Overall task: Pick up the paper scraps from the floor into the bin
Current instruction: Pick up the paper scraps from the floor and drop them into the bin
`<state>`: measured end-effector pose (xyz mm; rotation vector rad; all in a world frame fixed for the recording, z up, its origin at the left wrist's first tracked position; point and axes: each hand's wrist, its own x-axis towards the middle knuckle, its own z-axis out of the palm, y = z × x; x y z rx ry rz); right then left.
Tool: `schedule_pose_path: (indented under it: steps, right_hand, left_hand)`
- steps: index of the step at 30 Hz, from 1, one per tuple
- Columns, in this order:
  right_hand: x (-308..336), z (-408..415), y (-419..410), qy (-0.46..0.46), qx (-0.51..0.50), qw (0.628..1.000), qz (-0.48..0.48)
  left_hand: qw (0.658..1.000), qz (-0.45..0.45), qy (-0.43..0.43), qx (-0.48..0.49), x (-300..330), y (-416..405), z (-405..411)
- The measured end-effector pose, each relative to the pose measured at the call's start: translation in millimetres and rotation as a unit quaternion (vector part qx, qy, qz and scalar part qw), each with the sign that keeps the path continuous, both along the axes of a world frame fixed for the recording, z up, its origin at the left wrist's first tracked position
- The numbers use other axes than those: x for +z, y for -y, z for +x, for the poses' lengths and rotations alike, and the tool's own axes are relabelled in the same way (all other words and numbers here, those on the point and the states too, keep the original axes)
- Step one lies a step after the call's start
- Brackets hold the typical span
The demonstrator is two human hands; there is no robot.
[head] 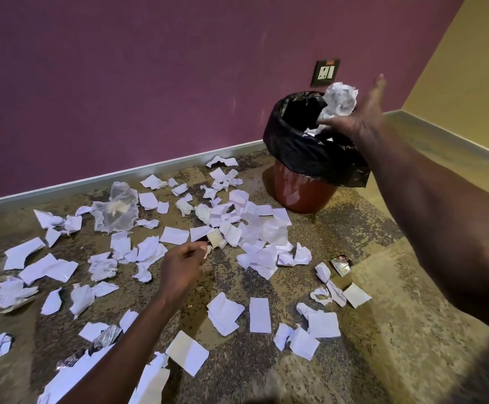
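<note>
The right hand [357, 112], fingers spread, lets a paper ball [339, 100] go at the bin [310, 158] rim; it may bounce out. The left hand [183, 265] pinches a small scrap [214, 238]

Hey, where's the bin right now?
In the head view the red bin, lined with a black bag, stands upper right on the carpet beside the purple wall, below the wall socket, with the right hand over its rim.
</note>
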<state>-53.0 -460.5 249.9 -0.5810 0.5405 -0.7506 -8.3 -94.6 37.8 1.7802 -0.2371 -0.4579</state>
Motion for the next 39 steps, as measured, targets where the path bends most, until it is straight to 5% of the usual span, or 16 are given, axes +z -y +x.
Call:
schedule_pose_path:
  steps: [10, 14, 20, 24, 28, 31, 37, 39]
  right_hand:
    - [1, 3, 1, 0.040, -0.013, 0.999, -0.022]
    - [-13, 5, -4, -0.100, 0.020, 0.988, -0.116]
    - [-59, -12, -35, -0.293, 0.131, 0.910, -0.262]
    - [-113, -43, -52, -0.440, 0.268, 0.750, -0.416]
    - [-164, -74, -76, -0.515, 0.478, 0.475, -0.530]
    - [-192, -96, -101, -0.551, 0.545, 0.271, -0.570]
    - [-233, -141, -133, -0.535, 0.625, 0.132, -0.553]
    - [-249, -155, -139, -0.536, 0.601, 0.120, -0.581]
  left_hand:
    - [0.998, 0.029, 0.023, -0.051, -8, 10, -3]
    - [0.996, 0.044, 0.036, -0.066, -11, 10, -3]
    - [0.983, 0.113, 0.080, -0.119, -30, 7, -2]
    - [0.952, 0.219, 0.107, -0.185, -45, 5, -4]
    - [0.877, 0.352, 0.166, -0.281, -58, 5, -15]
    - [0.817, 0.425, 0.185, -0.342, -66, 9, -28]
    - [0.757, 0.451, 0.255, -0.398, -83, 11, -49]
    - [0.755, 0.451, 0.269, -0.392, -86, 10, -50]
